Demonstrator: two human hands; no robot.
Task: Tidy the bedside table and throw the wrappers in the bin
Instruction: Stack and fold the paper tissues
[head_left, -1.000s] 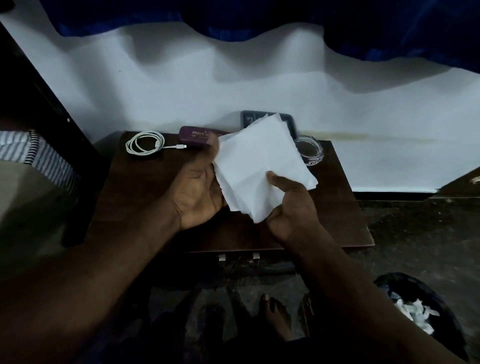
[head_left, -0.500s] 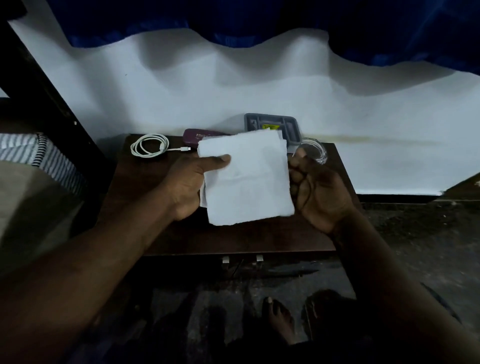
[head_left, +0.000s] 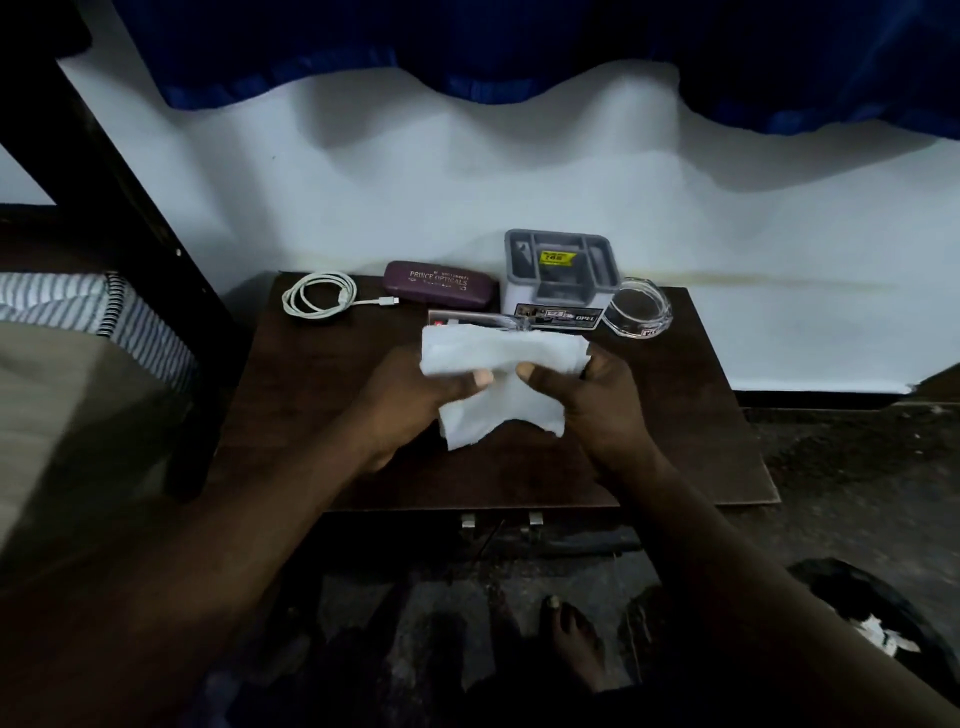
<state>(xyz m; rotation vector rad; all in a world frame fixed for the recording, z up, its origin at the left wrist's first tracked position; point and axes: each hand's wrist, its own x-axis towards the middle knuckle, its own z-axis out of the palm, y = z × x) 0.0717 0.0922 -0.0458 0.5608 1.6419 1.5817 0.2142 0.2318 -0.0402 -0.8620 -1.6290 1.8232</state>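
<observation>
A white tissue (head_left: 498, 384) is held over the middle of the dark wooden bedside table (head_left: 301, 405), folded over at its top. My left hand (head_left: 410, 405) pinches its left side and my right hand (head_left: 587, 400) pinches its right side, thumbs nearly meeting. Along the table's back edge lie a coiled white cable (head_left: 319, 300), a maroon glasses case (head_left: 439, 283), a grey organiser box (head_left: 561, 270) and a clear glass dish (head_left: 639, 314). A flat clear packet (head_left: 470, 318) shows just behind the tissue. The black bin (head_left: 872, 618) with white scraps stands on the floor at lower right.
A bed with striped bedding (head_left: 78, 312) and a dark bedpost (head_left: 119, 218) stand to the left. A white wall and blue curtain (head_left: 519, 47) lie behind the table. My bare foot (head_left: 571, 644) is on the dark floor below the table's front edge.
The tissue went from an open sheet to a folded shape, its top edge turned over. Both hands came closer together on it and moved slightly down toward me.
</observation>
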